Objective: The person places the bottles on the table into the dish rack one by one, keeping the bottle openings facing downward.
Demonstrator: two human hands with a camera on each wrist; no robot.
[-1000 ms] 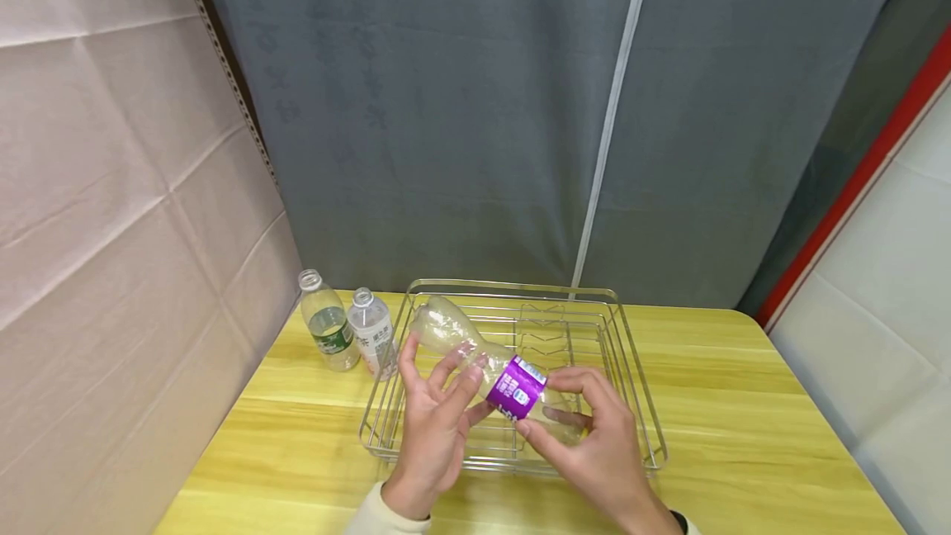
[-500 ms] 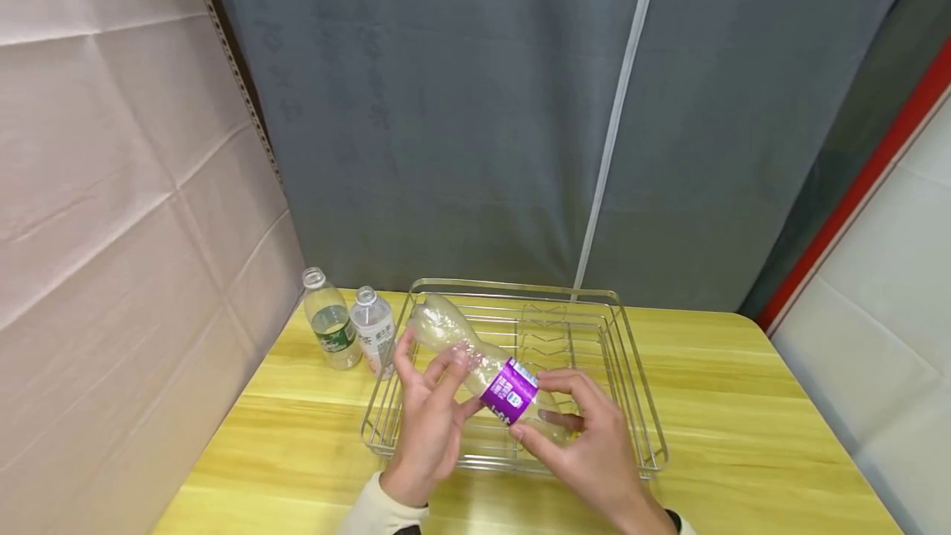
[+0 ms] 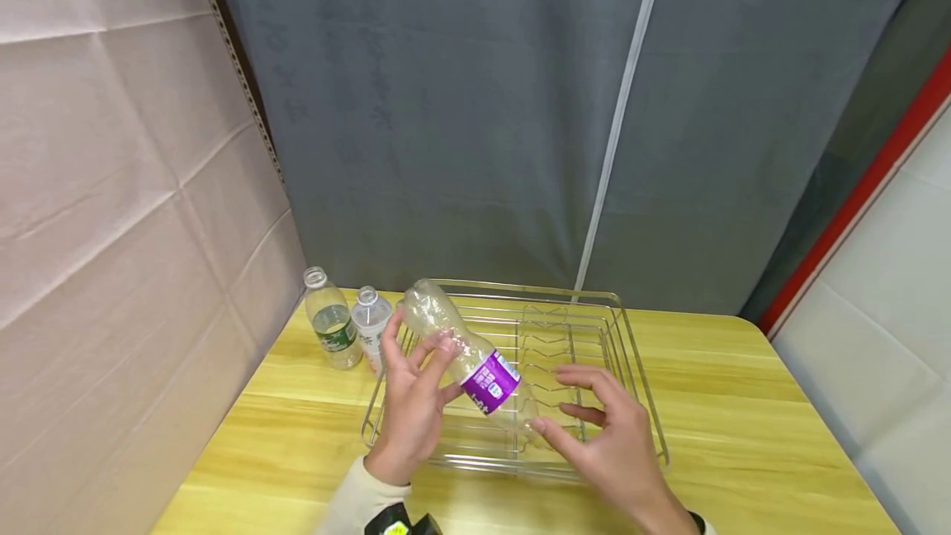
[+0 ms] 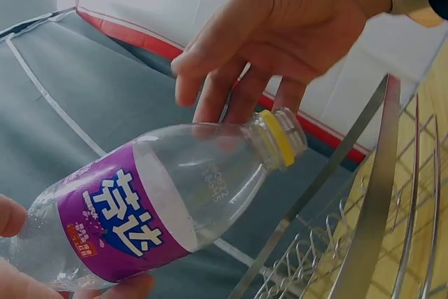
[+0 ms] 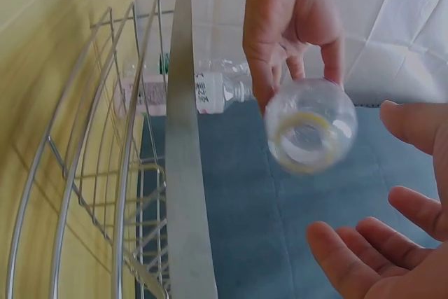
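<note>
A clear plastic bottle (image 3: 491,382) with a purple label is held tilted over the wire rack, its neck towards the lower right. My left hand (image 3: 412,411) grips it near the base, thumb on the near side. In the left wrist view the uncapped neck shows a yellow ring (image 4: 277,138). My right hand (image 3: 612,436) is apart from the bottle body, fingers loosely bent, with the thumb tip close beside the neck in the head view. In the right wrist view the bottle's round end faces the camera, and that hand holds nothing.
The metal wire rack (image 5: 185,159) stands on the wooden table (image 3: 743,419), beneath both hands. Left of it stand two uncapped bottles, one with a green label (image 3: 334,333) and one with a white label (image 3: 371,324). A grey curtain (image 3: 446,106) hangs behind.
My right hand has let go of the bottle's neck end and opened slightly. My left hand has moved left and a little up with the bottle.
</note>
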